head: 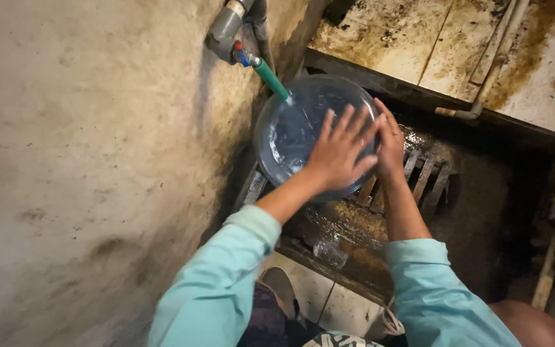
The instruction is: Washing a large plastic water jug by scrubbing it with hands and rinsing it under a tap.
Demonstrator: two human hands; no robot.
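Seen from above, looking down along two pale turquoise sleeves. Left hand (340, 151) spread flat, fingers fanned open, palm pressed against the inside of a round, clear glass dish (303, 128) held just above centre of view. Right hand (388, 144) at the dish's 3 o'clock edge, fingers extended along the rim, steadying it; whether any fingers curl behind the rim cannot be told. Dish tilted up under a green spout (271, 78) at its 11 o'clock, fed from a grey pipe fitting with a small red and blue tap handle (239, 53) on a rough plaster wall (85, 160). Water streaked and pooled across the glass, so rinsing judged to be mid-way: surface wet, hand rubbing, dish not yet set down. Below the dish, at 5 o'clock, a wet, grimy slatted drain grate (419, 180) in a dark recess. Stained tiles (419, 38) at 1 o'clock. Shoe (281, 286) on pale tile at 6 o'clock.
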